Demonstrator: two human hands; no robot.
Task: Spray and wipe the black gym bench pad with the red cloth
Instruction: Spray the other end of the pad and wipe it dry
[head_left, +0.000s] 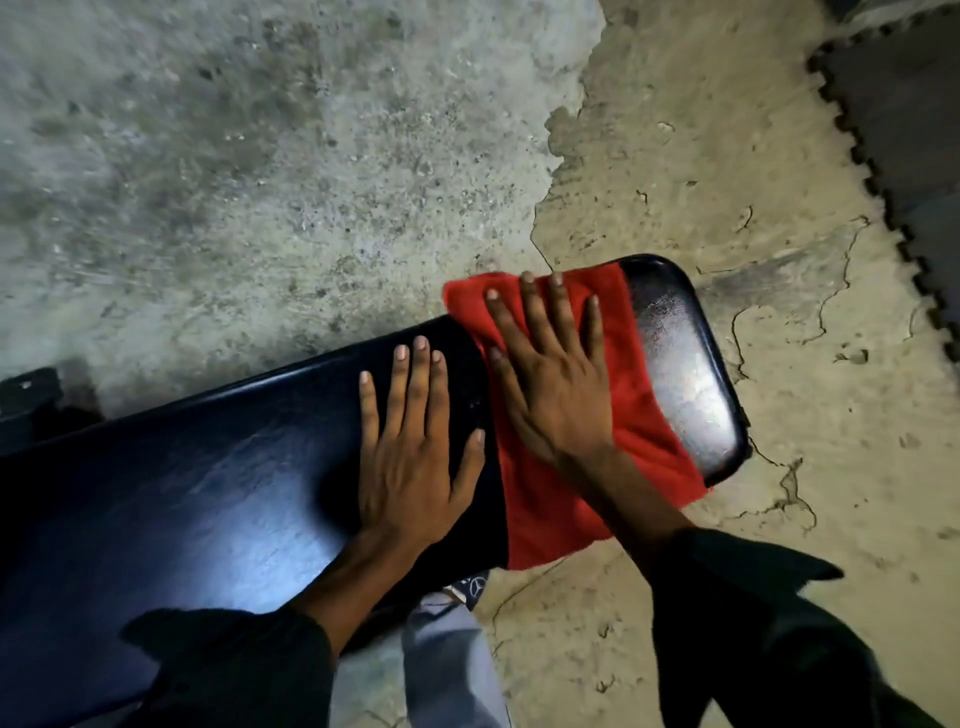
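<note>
Floor: rough grey concrete (234, 156) fills the upper left of the frame; toward the right it gives way to a tan, cracked layer (701, 171) with a ragged edge.
Mat: a dark interlocking floor mat (904, 135) with a toothed edge sits in the upper right corner.
Bench: the black padded bench (208, 493) runs from the lower left up to a rounded end at centre right; its surface is glossy, and the bare end right of the cloth shows a dull, streaked sheen.
Frame part: a dark piece, too dim to identify, shows at the left edge just above the bench.
Red cloth: the red cloth (561, 499) lies spread across the bench near its right end, its upper edge reaching past the far side and its lower corner hanging over the near side.
Right hand: the right hand (550, 384) lies flat on the cloth, fingers straight and spread, palm pressing down; it covers the cloth's middle.
Left hand: the left hand (410, 447) rests flat on the bare pad just left of the cloth, fingers extended, holding nothing.
Sleeves: 2 dark sleeves (769, 634) enter from the bottom edge.
Below the bench: a light grey trouser leg (447, 670) shows at bottom centre between the arms, with a small dark item bearing a round emblem just above it.
</note>
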